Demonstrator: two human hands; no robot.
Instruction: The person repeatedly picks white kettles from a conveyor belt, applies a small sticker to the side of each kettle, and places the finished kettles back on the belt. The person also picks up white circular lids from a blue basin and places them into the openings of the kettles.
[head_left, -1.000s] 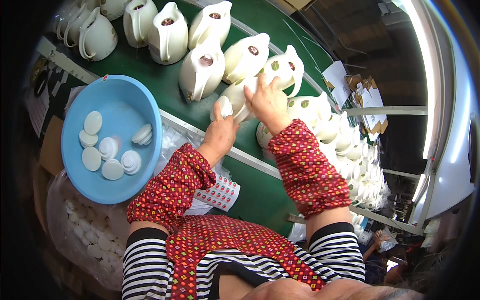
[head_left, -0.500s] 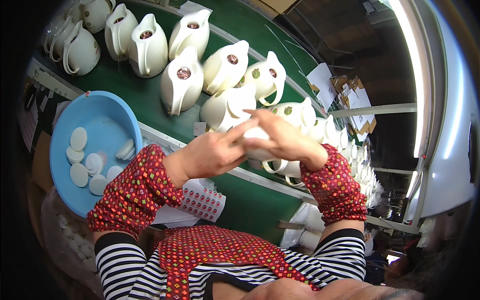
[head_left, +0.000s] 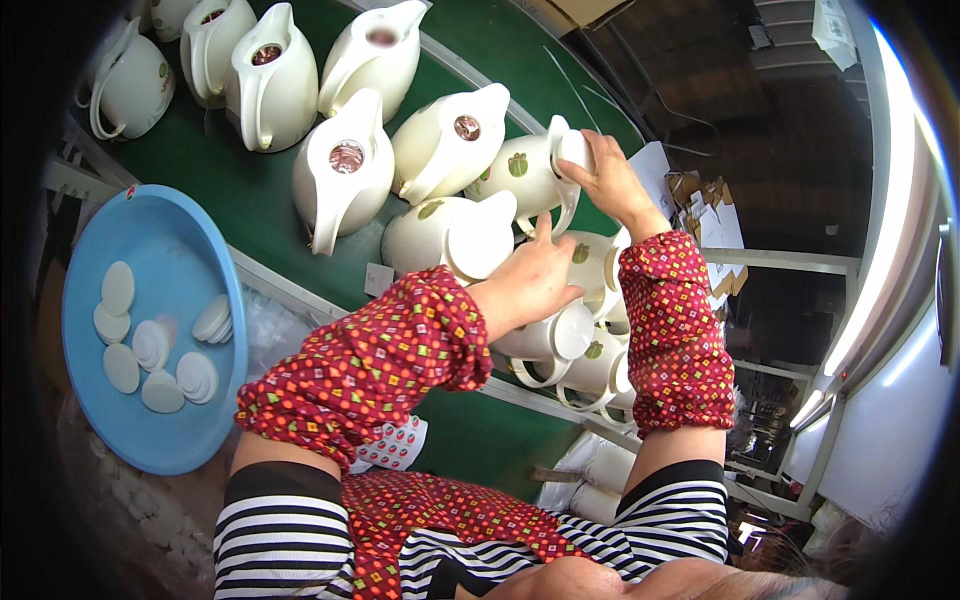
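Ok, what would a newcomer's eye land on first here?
Probably the big blue basin at the left, with white discs inside it. Next, the cluster of cream jugs on the green bench, several with open mouths. Right of centre, the right hand grips a white lid at one jug's mouth.

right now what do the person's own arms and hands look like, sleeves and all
The left hand and right hand are ungloved. Over each forearm is a loose dark red sleeve cover, gathered at the ends, with small orange, yellow and green motifs. Higher up, each black-and-white striped sleeve ends in a wide black cuff.
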